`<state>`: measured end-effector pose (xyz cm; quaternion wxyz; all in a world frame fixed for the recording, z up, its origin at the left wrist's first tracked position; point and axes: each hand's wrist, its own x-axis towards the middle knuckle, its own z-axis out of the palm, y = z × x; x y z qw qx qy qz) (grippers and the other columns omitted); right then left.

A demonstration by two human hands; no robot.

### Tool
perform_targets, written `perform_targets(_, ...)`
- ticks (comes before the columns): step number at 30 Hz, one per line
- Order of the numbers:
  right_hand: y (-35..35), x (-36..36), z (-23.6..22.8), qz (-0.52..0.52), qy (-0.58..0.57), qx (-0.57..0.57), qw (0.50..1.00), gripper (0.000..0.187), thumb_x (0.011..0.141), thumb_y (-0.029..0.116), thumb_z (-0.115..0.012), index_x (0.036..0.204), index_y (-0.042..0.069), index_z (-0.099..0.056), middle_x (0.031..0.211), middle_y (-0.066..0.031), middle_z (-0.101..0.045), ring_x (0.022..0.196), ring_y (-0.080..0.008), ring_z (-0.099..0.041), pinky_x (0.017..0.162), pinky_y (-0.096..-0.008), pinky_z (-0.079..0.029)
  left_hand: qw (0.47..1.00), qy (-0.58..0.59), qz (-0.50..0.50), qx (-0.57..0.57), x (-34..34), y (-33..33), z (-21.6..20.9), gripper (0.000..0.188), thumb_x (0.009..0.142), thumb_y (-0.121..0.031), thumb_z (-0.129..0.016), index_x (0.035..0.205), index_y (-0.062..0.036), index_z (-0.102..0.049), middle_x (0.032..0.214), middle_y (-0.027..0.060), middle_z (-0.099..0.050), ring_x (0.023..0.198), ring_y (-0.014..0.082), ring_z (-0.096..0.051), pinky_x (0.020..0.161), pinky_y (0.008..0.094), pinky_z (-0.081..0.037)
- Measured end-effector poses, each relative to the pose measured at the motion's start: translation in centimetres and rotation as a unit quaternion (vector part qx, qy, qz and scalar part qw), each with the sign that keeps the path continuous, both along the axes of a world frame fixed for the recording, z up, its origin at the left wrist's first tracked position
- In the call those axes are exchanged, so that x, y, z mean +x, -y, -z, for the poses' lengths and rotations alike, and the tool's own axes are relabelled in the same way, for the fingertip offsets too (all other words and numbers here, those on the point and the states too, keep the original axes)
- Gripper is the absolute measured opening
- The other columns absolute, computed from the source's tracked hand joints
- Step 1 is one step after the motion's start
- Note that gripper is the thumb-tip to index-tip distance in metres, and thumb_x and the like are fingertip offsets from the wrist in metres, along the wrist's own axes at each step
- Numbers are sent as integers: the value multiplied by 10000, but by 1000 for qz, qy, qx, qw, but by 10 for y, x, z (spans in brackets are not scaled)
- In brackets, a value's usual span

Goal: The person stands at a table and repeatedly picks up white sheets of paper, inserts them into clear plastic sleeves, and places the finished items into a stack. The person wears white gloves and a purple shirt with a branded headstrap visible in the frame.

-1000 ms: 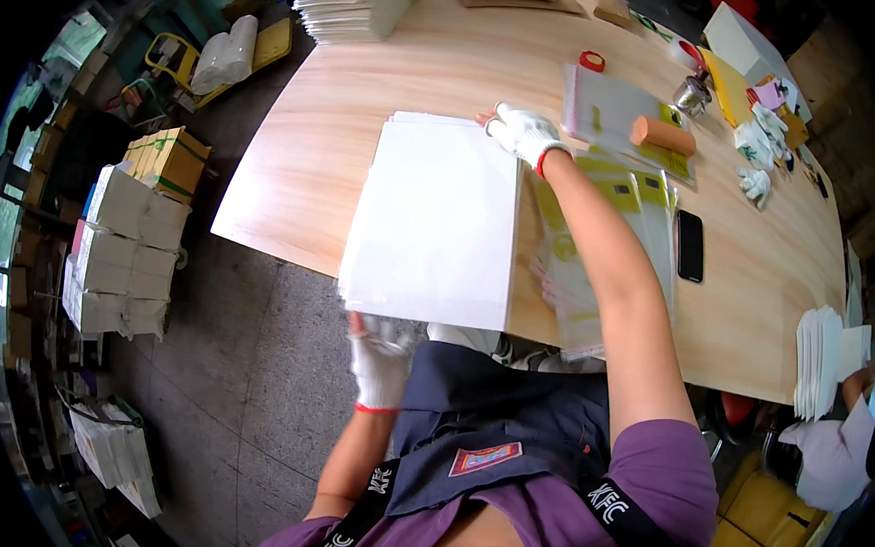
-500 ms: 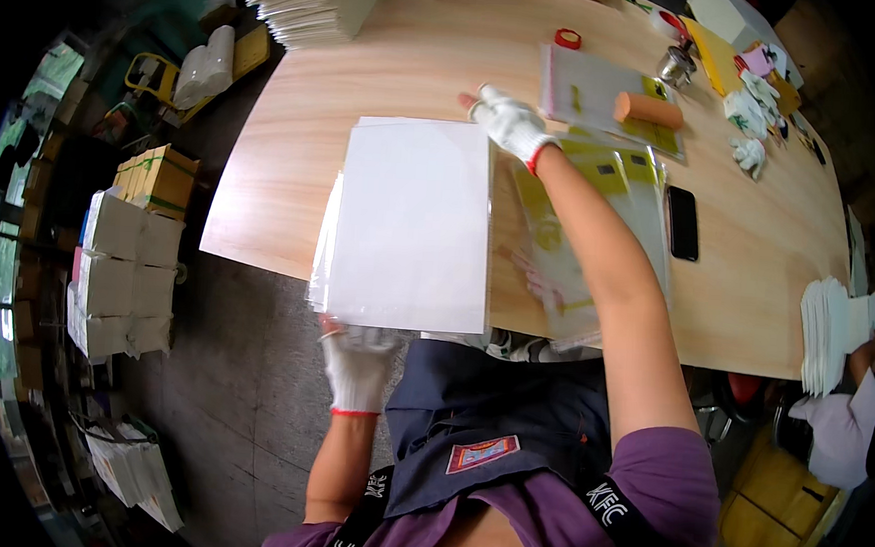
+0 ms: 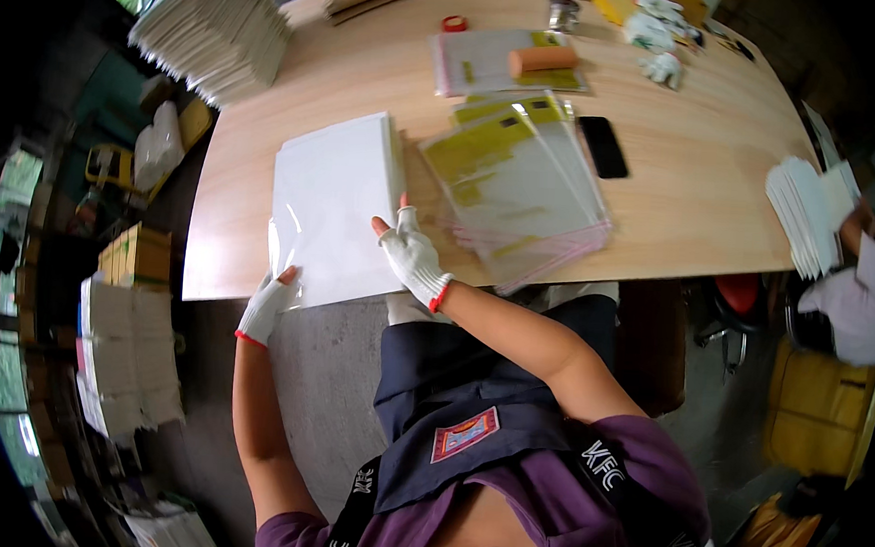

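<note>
A stack of white sheets (image 3: 337, 192) with clear plastic sleeves showing along its left side lies at the table's near left, its near end reaching past the edge. My left hand (image 3: 265, 306), in a white glove with bare fingertips, pinches the stack's near left corner, thumb on top. The other fingers are hidden. My right hand (image 3: 413, 262), gloved alike, rests against the stack's right side, thumb and forefinger apart. To the right lie clear plastic bags (image 3: 523, 193) with yellow-green printing.
A phone (image 3: 603, 147) lies right of the bags. Behind are an orange roll (image 3: 543, 60), a red tape ring (image 3: 455, 23) and crumpled gloves (image 3: 660, 69). A tall paper stack (image 3: 217, 29) stands far left. Another person's sleeve (image 3: 851, 309) shows at right.
My right hand has come from the far corner of the stack to its near right side. My left hand has moved onto the near left corner. The view has shifted.
</note>
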<state>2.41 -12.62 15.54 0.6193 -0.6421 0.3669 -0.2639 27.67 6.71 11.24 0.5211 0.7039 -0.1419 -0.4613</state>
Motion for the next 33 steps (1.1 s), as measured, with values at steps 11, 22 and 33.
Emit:
perform_targets(11,-31,-161,29,-113,139,-39,983,259,933,202,-497,1128,57,-584,942,-13,-643,801,-89,-584,713,-240,-469,843,472,-109,-232,-143,34,-97,609,844,139,-417,1416,-47,-325,1487,88,-312,1373,230,-285,1088,351,-296)
perform_targets(22,-87,-240,28,-231,77,202,949,218,892,178,-487,736,44,-559,626,-7,-553,495,-56,-455,457,-220,-375,689,627,293,-215,-312,144,-63,563,725,-56,-652,1266,-49,-496,1365,171,-461,1309,378,-364,1074,426,-316)
perform_targets(33,-82,-283,27,-119,80,169,975,226,920,240,-487,826,43,-548,673,-11,-587,547,-71,-514,538,-236,-423,631,647,411,120,-294,272,22,714,812,-473,-546,1431,-200,-315,1511,219,-184,1363,471,-187,1098,565,-186)
